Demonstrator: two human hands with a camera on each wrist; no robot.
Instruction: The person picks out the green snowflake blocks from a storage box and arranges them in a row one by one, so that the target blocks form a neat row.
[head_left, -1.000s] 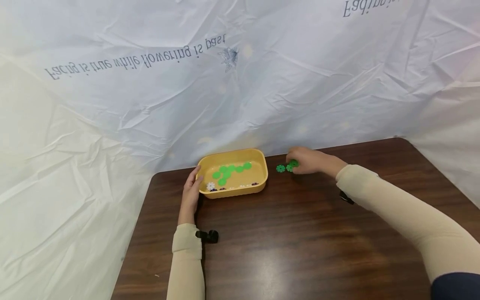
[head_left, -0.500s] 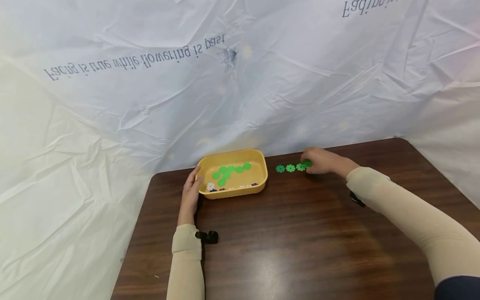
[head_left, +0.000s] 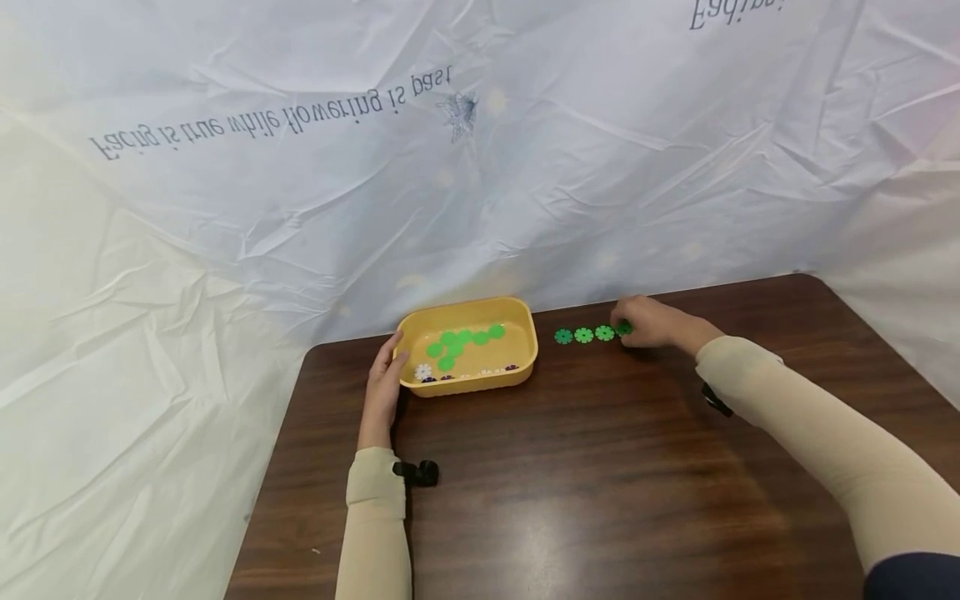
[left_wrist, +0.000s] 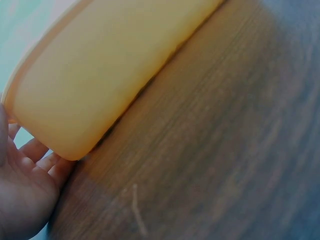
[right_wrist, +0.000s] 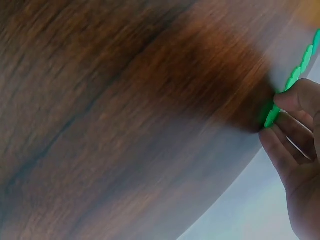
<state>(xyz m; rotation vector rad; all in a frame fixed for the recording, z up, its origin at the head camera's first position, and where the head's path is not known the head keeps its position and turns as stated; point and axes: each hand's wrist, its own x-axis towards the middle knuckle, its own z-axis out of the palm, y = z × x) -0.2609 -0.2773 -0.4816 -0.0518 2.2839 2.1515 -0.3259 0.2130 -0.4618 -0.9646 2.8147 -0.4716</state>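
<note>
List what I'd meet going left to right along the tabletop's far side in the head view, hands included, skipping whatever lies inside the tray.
Left hand → yellow tray → dark green flower piece → first bright green flower piece → second bright green flower piece → right hand

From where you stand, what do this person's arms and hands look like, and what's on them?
The left hand and right hand are ungloved. Cream sleeves cover both forearms, with dark navy fabric farther up the right arm. A small black wrist camera sits at each cuff.
</note>
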